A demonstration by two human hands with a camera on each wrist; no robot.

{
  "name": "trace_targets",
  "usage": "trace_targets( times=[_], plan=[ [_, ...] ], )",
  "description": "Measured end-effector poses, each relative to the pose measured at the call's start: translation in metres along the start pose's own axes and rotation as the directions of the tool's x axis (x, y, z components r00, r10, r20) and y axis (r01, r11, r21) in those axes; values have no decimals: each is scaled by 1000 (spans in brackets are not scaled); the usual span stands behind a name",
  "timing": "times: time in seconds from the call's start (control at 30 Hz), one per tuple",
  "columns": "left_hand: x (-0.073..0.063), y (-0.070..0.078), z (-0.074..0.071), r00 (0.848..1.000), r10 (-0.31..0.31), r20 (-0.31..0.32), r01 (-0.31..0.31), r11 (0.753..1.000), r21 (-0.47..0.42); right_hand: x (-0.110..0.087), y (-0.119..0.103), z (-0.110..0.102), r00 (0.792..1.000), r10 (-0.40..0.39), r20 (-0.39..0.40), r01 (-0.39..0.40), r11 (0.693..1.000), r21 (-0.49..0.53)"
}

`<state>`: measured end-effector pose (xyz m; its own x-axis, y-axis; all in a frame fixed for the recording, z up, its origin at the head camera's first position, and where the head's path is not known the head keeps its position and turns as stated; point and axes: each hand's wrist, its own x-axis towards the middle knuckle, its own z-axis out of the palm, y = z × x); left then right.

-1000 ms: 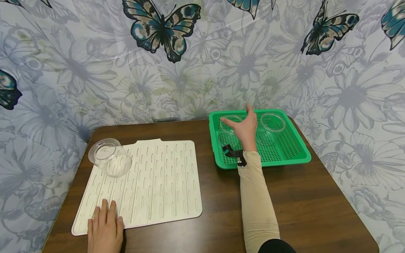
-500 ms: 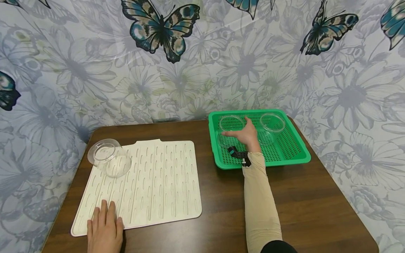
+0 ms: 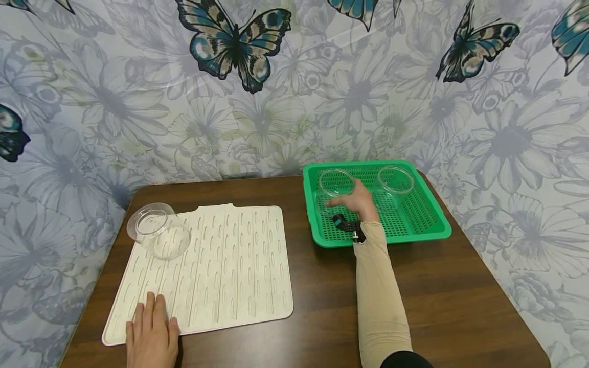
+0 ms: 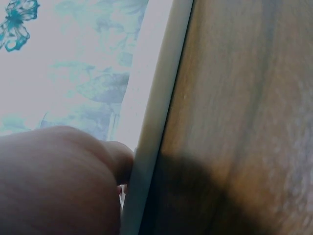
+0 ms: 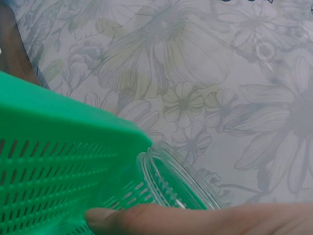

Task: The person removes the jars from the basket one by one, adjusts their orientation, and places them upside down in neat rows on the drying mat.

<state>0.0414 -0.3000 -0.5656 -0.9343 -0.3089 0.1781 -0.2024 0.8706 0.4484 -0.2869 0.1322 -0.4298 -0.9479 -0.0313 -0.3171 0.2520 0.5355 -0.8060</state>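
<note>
My left hand [image 3: 152,335] rests flat on the near left corner of a cream ridged drying mat [image 3: 230,271], fingers extended. Its wrist view catches part of the hand [image 4: 63,176] beside the mat's edge [image 4: 154,117]. Over at the right, my right hand [image 3: 356,200] is down inside a green perforated basket [image 3: 432,227]. Thumb and fingers spread around the near side of a clear round bowl [image 3: 337,194]. In the right wrist view the thumb [image 5: 146,219] stretches straight across in front of the bowl's rim [image 5: 183,171]. The other fingers are hidden there.
A second clear bowl [image 3: 397,188] sits in the basket's far right part. Another clear round vessel [image 3: 158,230] stands at the mat's far left corner. All rest on a brown wooden table [image 3: 331,317], with a butterfly-print cloth [image 3: 276,117] behind.
My right hand has come down and nearer, from above the basket to the near side of the left bowl. My left hand and the bowls have stayed put.
</note>
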Motion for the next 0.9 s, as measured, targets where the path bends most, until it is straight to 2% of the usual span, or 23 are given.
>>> trace_targets(
  times=[0.4,0.57,0.9],
  plan=[
    [0,0,0,1000,10,5,-10,1000,2,1,4,-1,999,-18,-27,18,1000,-3],
    [5,1,-1,1000,25,-2,-25,1000,-4,0,-2,-4,998,-39,-45,40,999,2],
    [-2,-11,10,996,51,-70,-51,999,6,-25,-2,-9,994,-76,-84,79,996,38]
  ],
)
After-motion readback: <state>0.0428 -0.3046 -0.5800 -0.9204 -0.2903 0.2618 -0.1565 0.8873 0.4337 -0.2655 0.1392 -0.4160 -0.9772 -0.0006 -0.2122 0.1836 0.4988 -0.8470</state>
